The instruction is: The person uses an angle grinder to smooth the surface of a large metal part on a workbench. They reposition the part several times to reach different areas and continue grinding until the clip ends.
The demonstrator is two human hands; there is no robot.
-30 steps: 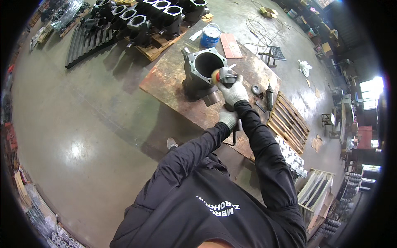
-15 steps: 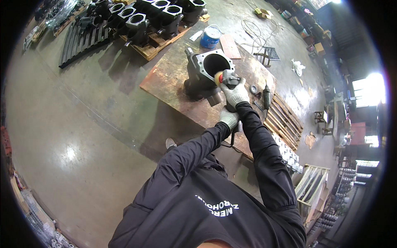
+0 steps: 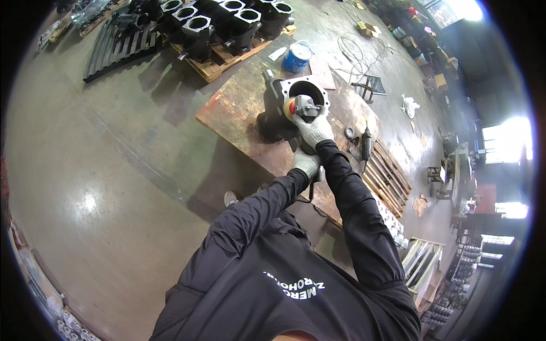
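A dark cast-metal housing (image 3: 274,113) stands on the worn table (image 3: 227,108), its round bore facing up inside a bright, bolt-holed flange. My right hand (image 3: 315,131), in a pale knit glove, wraps the head end of an angle grinder (image 3: 307,105). Its yellowish disc with a red centre is at the near edge of the flange; whether it touches is unclear. Lower down, my gloved left hand (image 3: 306,162) is closed round the grinder's rear body, mostly covered by the hands. A dark cord hangs below that hand.
Behind the housing are a blue can (image 3: 297,57) and a pinkish board (image 3: 322,73). Another power tool (image 3: 367,145) and a small round disc (image 3: 348,132) lie to the right. Slatted wooden pallet (image 3: 387,179) is beyond the table's right edge. Similar housings (image 3: 196,42) fill a pallet at far left.
The grinder and both hands have shifted left relative to the housing, along the near side of its flange. The whole view has also moved slightly. Both hands keep their hold.
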